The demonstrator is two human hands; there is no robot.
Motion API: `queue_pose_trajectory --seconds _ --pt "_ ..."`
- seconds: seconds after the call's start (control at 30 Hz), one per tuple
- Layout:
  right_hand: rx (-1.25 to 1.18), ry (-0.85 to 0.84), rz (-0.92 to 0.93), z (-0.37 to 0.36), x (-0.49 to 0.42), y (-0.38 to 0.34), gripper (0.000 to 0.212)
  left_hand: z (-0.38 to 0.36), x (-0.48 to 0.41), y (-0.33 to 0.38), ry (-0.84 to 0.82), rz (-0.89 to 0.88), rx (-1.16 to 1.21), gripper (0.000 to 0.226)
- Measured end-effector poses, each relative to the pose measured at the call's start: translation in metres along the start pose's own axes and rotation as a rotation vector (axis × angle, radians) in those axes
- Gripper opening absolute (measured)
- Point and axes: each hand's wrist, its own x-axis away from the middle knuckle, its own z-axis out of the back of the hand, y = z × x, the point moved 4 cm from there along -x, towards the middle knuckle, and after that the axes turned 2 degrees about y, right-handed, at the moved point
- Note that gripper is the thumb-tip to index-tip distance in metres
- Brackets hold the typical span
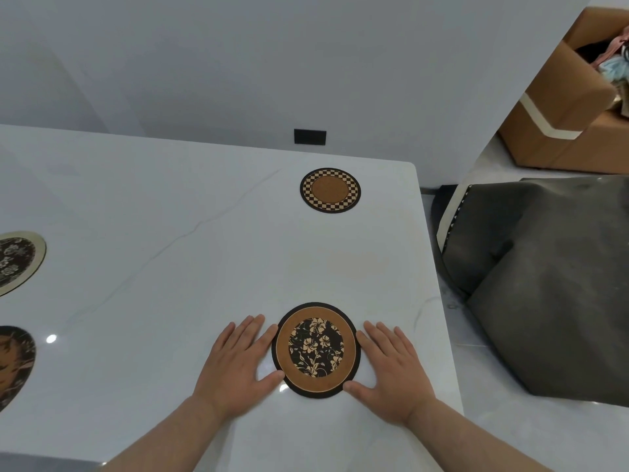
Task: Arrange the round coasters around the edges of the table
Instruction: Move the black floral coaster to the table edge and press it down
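Both hands lie flat and open on the white marble table point(170, 216) — left hand point(235, 366) and right hand point(391, 366) flanking a floral coaster point(316, 349) near its right edge, fingers touching its rim. A checkered coaster point(330, 189) sits placed beyond; two more lie at far left, seemingly unfinished. Nothing obstructs.

Floral coaster point(316, 349) flat on white table point(190, 233), near right edge; left hand point(238, 362) and right hand point(391, 366) flat, flanking it, fingertips touching rim. Checkered coaster point(330, 189) farther back.
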Motion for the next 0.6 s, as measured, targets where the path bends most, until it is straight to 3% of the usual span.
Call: queue_pose_trajectory --seconds 0.17,0.33,0.6 --pt "-0.067 0.042 0.001 0.005 0.001 -0.003 0.096 0.002 0.001 0.004 -0.029 0.005 0.068 0.082" --pt "-0.095 0.063 -0.010 0.009 0.001 -0.004 0.090 0.006 -0.001 0.004 -0.046 0.019 0.091 0.085" --pt "-0.091 -0.042 -0.035 0.013 0.000 -0.005 0.092 0.006 -0.003 0.005 -0.078 0.020 0.095 0.090"
